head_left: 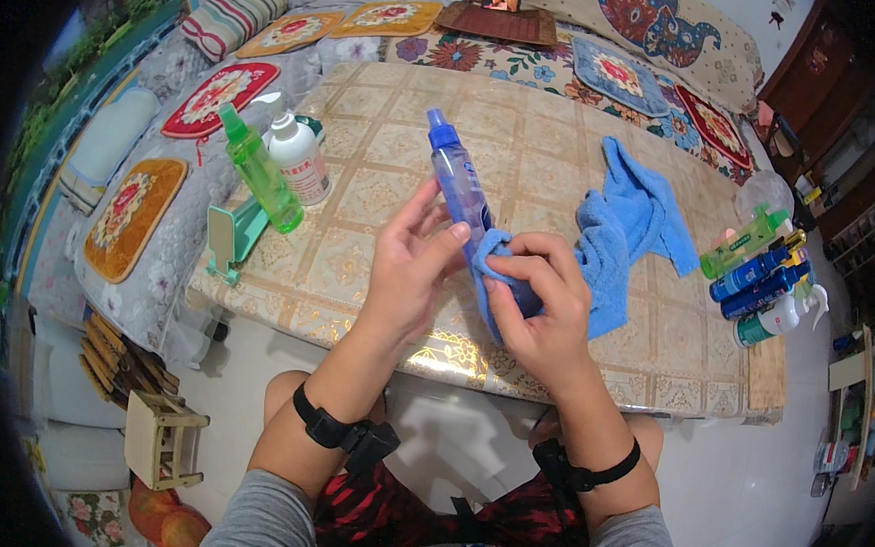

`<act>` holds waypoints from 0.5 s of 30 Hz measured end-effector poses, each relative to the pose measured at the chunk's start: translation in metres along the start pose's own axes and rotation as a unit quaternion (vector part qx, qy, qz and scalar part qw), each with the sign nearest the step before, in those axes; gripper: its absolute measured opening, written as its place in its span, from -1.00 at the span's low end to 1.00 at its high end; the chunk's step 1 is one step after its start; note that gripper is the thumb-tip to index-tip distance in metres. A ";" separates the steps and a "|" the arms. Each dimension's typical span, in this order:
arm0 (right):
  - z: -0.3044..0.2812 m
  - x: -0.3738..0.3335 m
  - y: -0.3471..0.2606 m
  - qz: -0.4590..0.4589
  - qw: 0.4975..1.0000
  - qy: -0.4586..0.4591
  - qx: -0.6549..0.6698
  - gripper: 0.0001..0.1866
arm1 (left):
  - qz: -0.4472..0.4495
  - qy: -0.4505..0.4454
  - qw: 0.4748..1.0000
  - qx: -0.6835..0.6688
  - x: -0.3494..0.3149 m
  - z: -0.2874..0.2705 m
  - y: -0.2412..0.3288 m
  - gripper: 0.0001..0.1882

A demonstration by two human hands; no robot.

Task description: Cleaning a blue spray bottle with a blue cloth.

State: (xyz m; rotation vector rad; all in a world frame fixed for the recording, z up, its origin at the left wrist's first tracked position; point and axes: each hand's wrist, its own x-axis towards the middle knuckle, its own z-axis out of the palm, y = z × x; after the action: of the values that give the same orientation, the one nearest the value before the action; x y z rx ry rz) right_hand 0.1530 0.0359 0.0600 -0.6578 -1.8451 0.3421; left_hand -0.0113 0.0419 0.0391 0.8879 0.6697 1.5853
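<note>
Above the table's near edge, my left hand (pixel 416 257) is closed around the middle of a translucent blue spray bottle (pixel 460 183) with a blue cap. The bottle tilts, its cap pointing away from me. My right hand (pixel 546 305) pinches a small blue cloth (pixel 490 267) and presses it against the bottle's lower part. The cloth and fingers partly hide the bottle's base. To the right of that hand, a larger blue towel (pixel 620 230) lies crumpled on the table.
A green spray bottle (pixel 260 174), a white pump bottle (pixel 299 157) and a mint-green stand (pixel 236 236) are at the table's left. Several bottles, including a blue bottle (pixel 762 289), lie at the right edge. A wooden stool (pixel 162 440) stands on the floor, lower left.
</note>
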 end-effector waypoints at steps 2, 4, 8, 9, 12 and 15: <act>0.000 -0.001 0.001 0.011 1.000 0.011 0.001 -0.79 | -0.009 -0.002 1.000 0.006 -0.001 0.002 0.001 -0.28; 0.001 -0.002 0.002 0.018 1.000 0.017 -0.003 -0.79 | -0.018 -0.004 1.000 0.012 -0.003 0.004 0.002 -0.28; 0.000 -0.001 0.003 0.018 0.999 0.041 -0.020 -0.80 | -0.038 -0.056 0.997 0.024 -0.007 0.002 0.004 -0.26; -0.001 -0.001 0.003 0.018 0.999 0.041 -0.020 -0.80 | -0.045 -0.080 0.996 0.021 -0.007 0.002 0.004 -0.23; -0.004 0.000 0.006 0.018 0.998 0.059 -0.034 -0.81 | -0.059 -0.122 0.991 0.021 -0.009 0.003 0.002 -0.22; -0.006 0.001 0.010 0.024 0.996 0.081 -0.043 -0.80 | -0.060 -0.163 0.984 0.033 -0.009 0.002 -0.001 -0.22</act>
State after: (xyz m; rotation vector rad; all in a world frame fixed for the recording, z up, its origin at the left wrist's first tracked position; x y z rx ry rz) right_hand 0.1608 0.0442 0.0573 -0.7677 -1.6998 0.2336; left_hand -0.0084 0.0334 0.0372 1.1044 0.5334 1.2786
